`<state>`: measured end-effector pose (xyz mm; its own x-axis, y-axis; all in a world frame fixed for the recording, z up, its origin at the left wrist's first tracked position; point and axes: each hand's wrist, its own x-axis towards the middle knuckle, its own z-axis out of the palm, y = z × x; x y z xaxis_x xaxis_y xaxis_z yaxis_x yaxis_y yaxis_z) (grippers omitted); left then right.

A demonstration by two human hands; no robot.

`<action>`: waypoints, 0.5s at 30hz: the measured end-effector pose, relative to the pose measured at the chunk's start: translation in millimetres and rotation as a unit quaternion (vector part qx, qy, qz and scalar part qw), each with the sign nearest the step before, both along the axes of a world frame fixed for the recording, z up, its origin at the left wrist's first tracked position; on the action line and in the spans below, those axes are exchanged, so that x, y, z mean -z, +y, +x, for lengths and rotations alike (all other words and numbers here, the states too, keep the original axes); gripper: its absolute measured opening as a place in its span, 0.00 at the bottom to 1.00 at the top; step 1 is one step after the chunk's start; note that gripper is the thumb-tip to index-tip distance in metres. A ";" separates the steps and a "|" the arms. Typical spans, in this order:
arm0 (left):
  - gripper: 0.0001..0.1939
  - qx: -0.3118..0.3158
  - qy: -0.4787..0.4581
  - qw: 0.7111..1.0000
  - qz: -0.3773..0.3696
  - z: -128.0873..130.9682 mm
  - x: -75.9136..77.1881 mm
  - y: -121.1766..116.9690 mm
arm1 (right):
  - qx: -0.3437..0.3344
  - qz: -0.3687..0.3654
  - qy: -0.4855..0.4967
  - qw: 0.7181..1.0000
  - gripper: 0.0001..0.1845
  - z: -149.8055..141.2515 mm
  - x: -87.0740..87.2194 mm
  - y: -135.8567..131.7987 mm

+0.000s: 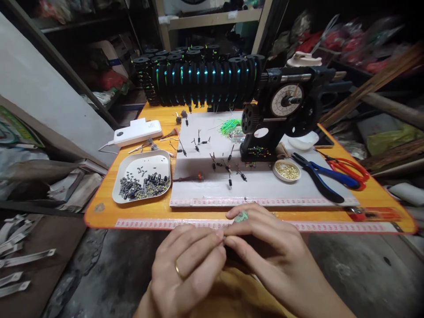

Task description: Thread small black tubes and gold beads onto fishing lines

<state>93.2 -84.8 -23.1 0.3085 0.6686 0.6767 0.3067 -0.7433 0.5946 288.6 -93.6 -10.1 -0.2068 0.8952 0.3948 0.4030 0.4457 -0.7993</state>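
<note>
Just in front of the table's near edge, my left hand (188,265) and my right hand (271,247) meet fingertip to fingertip. Both are closed in a pinch around something tiny, mostly hidden by the fingers. A gold ring sits on a left finger, and a green wrap (241,217) covers part of a right finger. Beyond them, several small black pieces with wire ends (230,182) lie scattered on a white board (198,194). A white tray (115,190) of small grey and black pieces stands at the left. A small dish (286,179) of gold-coloured beads is at the right.
A black machine with a dial (286,100) and a row of black spools (205,84) stands at the back. Blue-handled pliers (318,176) and red-handled scissors (351,170) lie right. A white power bank (137,132) sits left. A measuring tape (145,224) runs along the front edge.
</note>
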 end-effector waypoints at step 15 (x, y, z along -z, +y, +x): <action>0.26 0.057 -0.275 0.882 -0.378 36.4 25.0 11.4 | -0.012 -0.153 0.175 0.973 0.06 6.5 5.6 13.9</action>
<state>129.7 -73.4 -48.1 0.1677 0.9787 0.1187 -0.2338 -0.0775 0.9692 295.1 -79.7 -15.7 -0.1309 0.9783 0.1607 0.0753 0.1715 -0.9823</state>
